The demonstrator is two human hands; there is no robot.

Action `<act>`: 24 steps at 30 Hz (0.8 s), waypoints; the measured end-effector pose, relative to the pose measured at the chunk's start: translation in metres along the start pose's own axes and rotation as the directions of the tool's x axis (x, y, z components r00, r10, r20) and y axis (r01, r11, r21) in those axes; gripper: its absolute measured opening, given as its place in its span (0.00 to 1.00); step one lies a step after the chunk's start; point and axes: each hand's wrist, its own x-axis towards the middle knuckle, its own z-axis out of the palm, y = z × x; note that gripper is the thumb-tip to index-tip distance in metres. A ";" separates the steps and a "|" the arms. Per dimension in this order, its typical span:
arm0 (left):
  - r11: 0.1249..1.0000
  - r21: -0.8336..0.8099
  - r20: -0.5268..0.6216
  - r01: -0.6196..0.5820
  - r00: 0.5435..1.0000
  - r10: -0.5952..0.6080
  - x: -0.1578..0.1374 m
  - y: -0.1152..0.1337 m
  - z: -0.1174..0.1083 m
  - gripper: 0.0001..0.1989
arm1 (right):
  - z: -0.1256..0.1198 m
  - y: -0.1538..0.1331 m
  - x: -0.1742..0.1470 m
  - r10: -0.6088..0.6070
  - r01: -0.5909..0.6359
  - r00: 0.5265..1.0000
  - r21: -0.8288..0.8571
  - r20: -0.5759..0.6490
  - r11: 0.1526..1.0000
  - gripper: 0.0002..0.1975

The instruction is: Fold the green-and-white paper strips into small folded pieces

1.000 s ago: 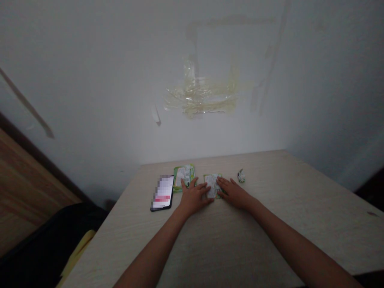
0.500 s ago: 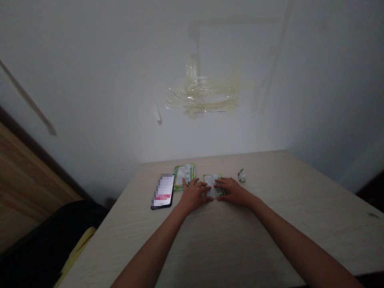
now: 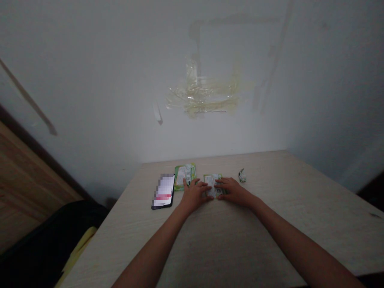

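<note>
A small green-and-white printed packet (image 3: pixel 212 182) lies flat on the table between my hands. My left hand (image 3: pixel 194 195) rests with fingers spread, its fingertips on the packet's left edge. From the other side my right hand (image 3: pixel 232 190) lays its outstretched fingers over the packet's right part, covering some of it. A second green packet (image 3: pixel 183 175) lies just beyond my left hand, partly behind its thumb and fingers. Beyond my right hand sits a small crumpled silvery piece (image 3: pixel 242 176), whose kind I cannot make out.
A phone (image 3: pixel 163 191) with a lit, blurred screen lies left of the packets. The pale wooden table (image 3: pixel 240 240) meets a wall with peeling clear tape (image 3: pixel 207 96). Dark cloth and a yellow strip (image 3: pixel 78 248) are at the lower left, by a wooden panel (image 3: pixel 36 184).
</note>
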 end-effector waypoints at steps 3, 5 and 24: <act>1.000 0.009 -0.011 -0.010 1.000 0.010 0.000 0.001 0.001 0.18 | 0.000 0.000 0.001 -0.013 0.013 1.000 0.001 -0.014 1.000 0.23; 1.000 0.021 -0.020 -0.022 1.000 0.023 0.001 0.002 0.001 0.18 | 0.000 0.000 0.001 -0.024 0.024 0.999 0.010 -0.024 1.000 0.22; 0.998 -0.060 -0.106 0.030 0.994 -0.036 0.000 0.006 0.001 0.16 | -0.012 0.007 -0.001 -0.051 0.067 0.989 0.113 -0.138 0.991 0.22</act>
